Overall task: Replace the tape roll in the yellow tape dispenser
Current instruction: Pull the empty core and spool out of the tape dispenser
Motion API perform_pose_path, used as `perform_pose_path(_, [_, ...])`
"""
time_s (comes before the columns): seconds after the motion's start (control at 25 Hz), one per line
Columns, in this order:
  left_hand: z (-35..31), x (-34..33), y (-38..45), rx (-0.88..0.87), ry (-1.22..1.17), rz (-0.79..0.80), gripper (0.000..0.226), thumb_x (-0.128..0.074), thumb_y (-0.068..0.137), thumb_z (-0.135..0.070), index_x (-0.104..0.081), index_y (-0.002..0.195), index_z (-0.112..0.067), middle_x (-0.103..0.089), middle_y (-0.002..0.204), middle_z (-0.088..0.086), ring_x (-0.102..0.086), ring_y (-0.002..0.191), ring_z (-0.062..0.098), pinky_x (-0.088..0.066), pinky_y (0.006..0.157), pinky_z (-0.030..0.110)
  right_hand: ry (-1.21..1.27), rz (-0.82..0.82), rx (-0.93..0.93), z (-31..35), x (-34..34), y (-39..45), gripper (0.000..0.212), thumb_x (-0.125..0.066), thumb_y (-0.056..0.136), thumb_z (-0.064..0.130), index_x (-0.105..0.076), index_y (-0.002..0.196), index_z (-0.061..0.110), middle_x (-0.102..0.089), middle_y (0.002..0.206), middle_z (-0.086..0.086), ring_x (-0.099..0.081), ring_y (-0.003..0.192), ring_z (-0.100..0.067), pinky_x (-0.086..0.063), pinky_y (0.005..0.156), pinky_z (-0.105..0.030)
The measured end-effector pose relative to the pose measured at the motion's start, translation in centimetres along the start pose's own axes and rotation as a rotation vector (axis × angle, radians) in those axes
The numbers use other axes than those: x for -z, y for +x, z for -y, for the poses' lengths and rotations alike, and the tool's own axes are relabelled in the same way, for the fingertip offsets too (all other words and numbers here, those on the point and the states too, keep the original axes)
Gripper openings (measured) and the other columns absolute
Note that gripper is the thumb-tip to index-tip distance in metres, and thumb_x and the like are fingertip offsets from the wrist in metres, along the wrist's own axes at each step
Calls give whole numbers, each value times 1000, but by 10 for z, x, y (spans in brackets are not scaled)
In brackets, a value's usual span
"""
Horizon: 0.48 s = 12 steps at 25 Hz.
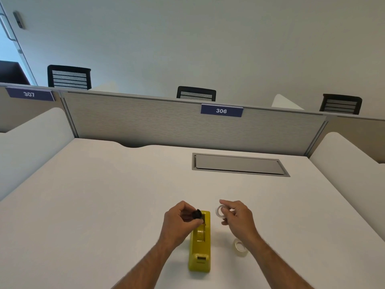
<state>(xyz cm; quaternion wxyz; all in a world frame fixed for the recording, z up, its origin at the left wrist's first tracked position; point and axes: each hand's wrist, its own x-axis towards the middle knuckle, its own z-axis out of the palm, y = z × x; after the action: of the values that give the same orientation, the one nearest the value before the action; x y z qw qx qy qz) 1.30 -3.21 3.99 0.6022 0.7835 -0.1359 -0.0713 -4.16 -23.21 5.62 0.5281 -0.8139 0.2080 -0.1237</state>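
White desk fills the lower view, w/ white curved side screens at left and right and a grey fabric partition across the back. Blue tags on the partition read 307 at far left and 306 nr centre. Behind it, three black mesh chair backs against a plain pale wall; a glass door edge shows top left. Grey cable hatch is set flush in the desk, back right (lid down).

Left hand is above the desk centre, fingers pinched round a small black hub, right over the far end of the yellow tape dispenser. Dispenser stands lengthwise on the desk btwn the forearms, its roll slot looking empty. Right hand is just right of it, thumb and fingers gripping a thin white ring, apparently a tape roll or core, held clear of the desk. A clear tape roll lies on the desk beside the right wrist, near the dispenser but not touching.
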Motion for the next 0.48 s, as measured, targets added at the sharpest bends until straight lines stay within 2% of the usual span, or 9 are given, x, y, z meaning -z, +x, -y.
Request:
perform_pose_path(0.08, [1,1,0,3,-6,20,32,-93,64,-20,-71,86,-28,-78,82,-11,-74,81,6,-60,73,17,-159,-16,-33,-8,10,8,22,-64,91,4,-74,109,12,-68,98,-3,-71,80,-20,-63,59,-25])
perform_pose_path(0.16, [0,0,0,9,-19,31,31,-93,64,-22,-72,87,-31,-78,83,-13,-74,82,5,-59,73,16,-347,-49,-57,-14,17,13,15,-66,85,7,-76,94,14,-73,89,-2,-71,77,-22,-63,71,-37])
perform_pose_path(0.2, [0,-1,0,9,-22,36,31,-93,65,-22,-72,87,-32,-78,84,-15,-74,83,4,-58,73,15,-434,-53,-69,-17,19,14,11,-67,83,10,-75,87,16,-75,84,0,-71,75,-20,-62,74,-37])
perform_pose_path(0.28, [-1,-2,0,10,-20,44,31,-92,67,-23,-72,88,-34,-78,84,-15,-74,84,3,-57,73,14,-589,-23,-93,-20,20,15,9,-67,80,15,-75,79,19,-76,81,1,-69,75,-18,-57,70,-30])
perform_pose_path(0.36, [-2,-3,1,16,-9,45,30,-91,68,-23,-73,90,-33,-78,87,-13,-74,84,3,-58,75,16,-703,11,-126,-24,19,15,11,-66,77,16,-75,82,20,-76,86,1,-69,81,-20,-49,66,-24])
perform_pose_path(0.48, [-1,-3,1,29,-10,45,30,-91,67,-21,-75,91,-29,-78,87,-12,-73,82,3,-57,74,15,-735,14,-193,-28,19,13,10,-70,72,22,-70,82,24,-70,85,3,-67,79,-21,-48,63,-24])
